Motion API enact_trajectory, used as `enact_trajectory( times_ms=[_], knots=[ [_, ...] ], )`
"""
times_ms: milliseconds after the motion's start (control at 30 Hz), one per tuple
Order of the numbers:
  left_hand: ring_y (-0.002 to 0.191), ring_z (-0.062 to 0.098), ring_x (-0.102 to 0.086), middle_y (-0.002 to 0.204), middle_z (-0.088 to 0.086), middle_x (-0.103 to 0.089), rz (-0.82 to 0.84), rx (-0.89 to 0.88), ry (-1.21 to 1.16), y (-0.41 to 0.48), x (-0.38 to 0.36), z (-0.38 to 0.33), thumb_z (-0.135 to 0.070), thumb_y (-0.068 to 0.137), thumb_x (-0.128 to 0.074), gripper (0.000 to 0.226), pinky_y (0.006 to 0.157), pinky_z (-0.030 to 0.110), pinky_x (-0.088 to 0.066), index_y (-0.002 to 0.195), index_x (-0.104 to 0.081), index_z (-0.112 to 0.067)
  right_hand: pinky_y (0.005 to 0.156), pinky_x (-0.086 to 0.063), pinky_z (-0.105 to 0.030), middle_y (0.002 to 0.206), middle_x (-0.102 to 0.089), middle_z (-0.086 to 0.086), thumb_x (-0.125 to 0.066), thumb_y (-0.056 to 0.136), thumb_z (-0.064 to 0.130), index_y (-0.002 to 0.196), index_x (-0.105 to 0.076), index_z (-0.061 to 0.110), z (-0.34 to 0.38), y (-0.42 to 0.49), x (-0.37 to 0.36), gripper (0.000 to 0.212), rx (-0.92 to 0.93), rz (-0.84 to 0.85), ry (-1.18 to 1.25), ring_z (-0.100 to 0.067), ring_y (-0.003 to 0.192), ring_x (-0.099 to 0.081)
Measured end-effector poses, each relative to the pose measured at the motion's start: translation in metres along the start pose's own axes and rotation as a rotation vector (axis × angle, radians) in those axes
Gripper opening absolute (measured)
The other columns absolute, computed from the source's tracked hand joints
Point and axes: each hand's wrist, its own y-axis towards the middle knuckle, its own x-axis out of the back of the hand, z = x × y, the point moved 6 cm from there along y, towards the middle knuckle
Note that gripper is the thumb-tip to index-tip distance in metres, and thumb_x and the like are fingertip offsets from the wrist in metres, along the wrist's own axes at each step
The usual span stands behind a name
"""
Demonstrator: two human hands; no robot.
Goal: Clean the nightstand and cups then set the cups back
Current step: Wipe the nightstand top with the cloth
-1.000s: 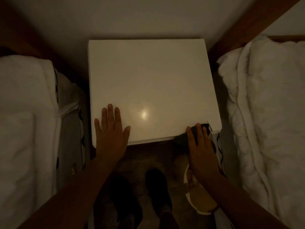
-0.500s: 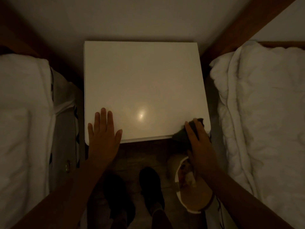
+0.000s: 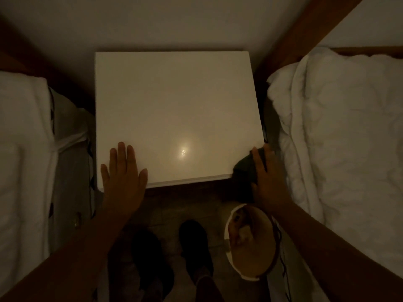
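The white nightstand [image 3: 174, 101] fills the middle of the dim view, its top bare with a small light glare near the front. My left hand [image 3: 123, 175] lies flat, fingers spread, on the front left corner. My right hand [image 3: 265, 177] presses a dark cloth [image 3: 243, 166] against the front right corner, the cloth draped over the edge. No cups are in view.
A white-covered bed [image 3: 24, 149] flanks the nightstand on the left and another bed [image 3: 340, 131] on the right. A round white bin [image 3: 250, 245] with rubbish stands on the floor below my right arm. My two dark shoes [image 3: 194, 243] stand in the narrow floor gap.
My right hand with the cloth has slid along the front right corner toward the right side edge. My left hand has stayed flat on the front left corner.
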Motion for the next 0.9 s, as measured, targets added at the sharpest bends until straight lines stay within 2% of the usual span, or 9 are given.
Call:
enact_trajectory(
  times_ms=[100, 200, 333, 500, 633, 700, 800, 900],
  knots=[
    [0.147, 0.031, 0.004, 0.161, 0.012, 0.005, -0.005, 0.003, 0.013, -0.001, 0.0, 0.0, -0.043, 0.097, -0.03, 0.07, 0.115, 0.057, -0.003, 0.152, 0.002, -0.014, 0.117, -0.023, -0.053, 0.158, -0.01, -0.023, -0.07, 0.083, 0.005, 0.152, -0.009, 0.013, -0.02, -0.007, 0.009, 0.092, -0.069, -0.024, 0.028, -0.04, 0.144, -0.02],
    [0.147, 0.032, 0.001, 0.161, 0.014, 0.001, -0.013, 0.004, 0.009, -0.001, 0.002, -0.002, -0.041, 0.097, -0.034, 0.07, 0.115, 0.058, -0.005, 0.152, -0.002, -0.012, 0.118, -0.02, -0.053, 0.157, -0.016, -0.022, -0.06, 0.088, -0.001, 0.151, -0.016, 0.009, -0.012, -0.001, 0.013, 0.078, -0.071, -0.09, 0.117, -0.037, 0.145, -0.02],
    [0.147, 0.032, 0.0, 0.161, 0.014, 0.001, 0.027, -0.029, -0.01, -0.011, 0.002, -0.006, -0.041, 0.097, -0.037, 0.071, 0.117, 0.057, -0.006, 0.152, -0.003, -0.012, 0.118, -0.009, -0.053, 0.159, -0.015, -0.019, -0.063, 0.089, 0.022, 0.151, -0.022, 0.011, 0.027, 0.021, 0.006, 0.075, -0.149, -0.128, 0.178, -0.038, 0.146, -0.011],
    [0.148, 0.03, -0.001, 0.161, 0.012, -0.002, 0.036, -0.124, -0.053, -0.024, 0.008, 0.003, -0.036, 0.097, -0.042, 0.069, 0.117, 0.053, -0.006, 0.152, -0.009, -0.011, 0.117, 0.001, -0.055, 0.162, -0.001, -0.013, -0.059, 0.087, 0.043, 0.154, -0.009, 0.021, 0.147, 0.044, -0.02, 0.086, 0.097, -0.07, 0.091, -0.036, 0.148, 0.002],
    [0.147, 0.028, -0.003, 0.16, 0.011, -0.005, 0.033, -0.211, -0.117, -0.03, 0.009, 0.018, -0.028, 0.098, -0.046, 0.066, 0.117, 0.053, -0.013, 0.152, -0.011, -0.01, 0.117, 0.001, -0.056, 0.162, -0.005, -0.012, -0.053, 0.087, 0.043, 0.153, -0.013, 0.023, 0.227, 0.047, -0.037, 0.08, 0.253, -0.053, 0.082, -0.034, 0.148, 0.001],
    [0.147, 0.026, 0.0, 0.159, 0.009, -0.002, 0.033, -0.221, -0.128, -0.032, 0.007, 0.022, -0.034, 0.099, -0.039, 0.065, 0.118, 0.051, -0.01, 0.151, -0.007, -0.01, 0.117, -0.002, -0.057, 0.162, -0.006, -0.011, -0.052, 0.086, 0.042, 0.153, -0.014, 0.024, 0.256, 0.044, -0.047, 0.079, 0.357, -0.033, 0.065, -0.032, 0.148, 0.002],
    [0.148, 0.023, 0.005, 0.16, 0.008, 0.003, 0.049, -0.215, -0.117, -0.034, 0.004, 0.026, -0.048, 0.095, -0.023, 0.07, 0.118, 0.045, -0.003, 0.151, -0.002, -0.011, 0.118, -0.007, -0.057, 0.162, -0.009, -0.008, -0.052, 0.085, 0.046, 0.153, -0.015, 0.026, 0.271, 0.045, -0.051, 0.079, 0.495, -0.014, 0.012, -0.031, 0.149, -0.001],
    [0.147, 0.025, 0.006, 0.16, 0.01, 0.004, 0.056, -0.226, -0.023, -0.033, 0.0, 0.029, -0.043, 0.096, -0.037, 0.074, 0.118, 0.05, -0.008, 0.151, -0.003, -0.008, 0.115, -0.007, -0.063, 0.162, -0.009, -0.003, -0.051, 0.083, 0.056, 0.152, -0.012, 0.033, 0.235, 0.043, -0.045, 0.082, 0.527, 0.001, -0.085, -0.03, 0.149, -0.003]
  ],
)
